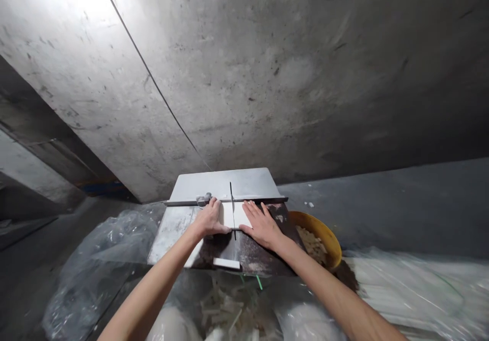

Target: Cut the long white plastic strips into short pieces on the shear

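Both of my hands rest on a white piece [239, 215] on a small saw table [225, 182]. My left hand [210, 219] presses its left side, thumb and fingers spread around the edge. My right hand [262, 225] lies on the right side with fingers spread. Between the hands a thin blade [231, 193] stands in the table slot, in line with a dark line across the white piece. A metal fence bar [183, 203] runs along the piece's far edge. Near the table's front edge lies a narrow white strip [226, 263].
A yellow bucket [334, 242] holding small offcuts stands right of the table. Clear plastic sheeting [103, 264] is heaped at the left. Wrapped white material [416, 285] lies at the right. Loose scraps [229, 308] lie below the table's front. A concrete wall [267, 76] rises behind.
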Motion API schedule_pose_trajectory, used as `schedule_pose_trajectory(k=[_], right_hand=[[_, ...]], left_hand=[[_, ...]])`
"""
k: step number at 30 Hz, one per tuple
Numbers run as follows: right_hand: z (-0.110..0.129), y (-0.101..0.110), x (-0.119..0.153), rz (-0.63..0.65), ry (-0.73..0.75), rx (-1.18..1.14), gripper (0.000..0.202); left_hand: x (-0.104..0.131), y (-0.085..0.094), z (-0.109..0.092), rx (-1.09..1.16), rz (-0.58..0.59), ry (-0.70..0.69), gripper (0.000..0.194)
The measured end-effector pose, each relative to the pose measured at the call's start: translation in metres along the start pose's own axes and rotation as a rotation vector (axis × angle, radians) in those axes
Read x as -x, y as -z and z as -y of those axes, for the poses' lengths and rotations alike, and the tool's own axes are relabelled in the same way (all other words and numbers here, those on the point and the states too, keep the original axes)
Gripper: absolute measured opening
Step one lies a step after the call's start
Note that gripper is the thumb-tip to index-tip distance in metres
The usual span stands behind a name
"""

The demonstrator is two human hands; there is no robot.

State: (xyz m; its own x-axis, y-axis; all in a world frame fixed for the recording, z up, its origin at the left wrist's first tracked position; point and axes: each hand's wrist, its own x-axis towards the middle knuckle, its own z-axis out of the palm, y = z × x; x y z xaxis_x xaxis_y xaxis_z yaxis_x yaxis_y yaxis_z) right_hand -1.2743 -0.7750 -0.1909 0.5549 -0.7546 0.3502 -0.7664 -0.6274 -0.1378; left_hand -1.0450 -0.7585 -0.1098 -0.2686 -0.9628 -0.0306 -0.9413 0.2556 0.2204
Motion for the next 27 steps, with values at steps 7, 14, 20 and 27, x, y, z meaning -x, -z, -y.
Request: schedule_pose_trajectory(k=[7,14,20,27], right_hand=[[0.027,0.007,0.055,-0.034,0.023,-0.043,0.073],[0.043,0.001,0.039,-0.023,0.054,-0.056,0.078],[0.039,0.006,0.037,0.033,0.091,-0.108,0.078],[0.030,0.010,0.040,0.089,0.105,-0.162,0.070]], left_hand=[[0.079,0.003,-0.024,-0.063,0.147,-0.031,0.100],[0.173,-0.007,-0.035,-0.086,0.195,-0.241,0.096],[0.163,-0.006,-0.030,-0.012,0.130,-0.186,0.112],[0.147,-0.011,-0.028,0.014,0.076,-0.254,0.062]])
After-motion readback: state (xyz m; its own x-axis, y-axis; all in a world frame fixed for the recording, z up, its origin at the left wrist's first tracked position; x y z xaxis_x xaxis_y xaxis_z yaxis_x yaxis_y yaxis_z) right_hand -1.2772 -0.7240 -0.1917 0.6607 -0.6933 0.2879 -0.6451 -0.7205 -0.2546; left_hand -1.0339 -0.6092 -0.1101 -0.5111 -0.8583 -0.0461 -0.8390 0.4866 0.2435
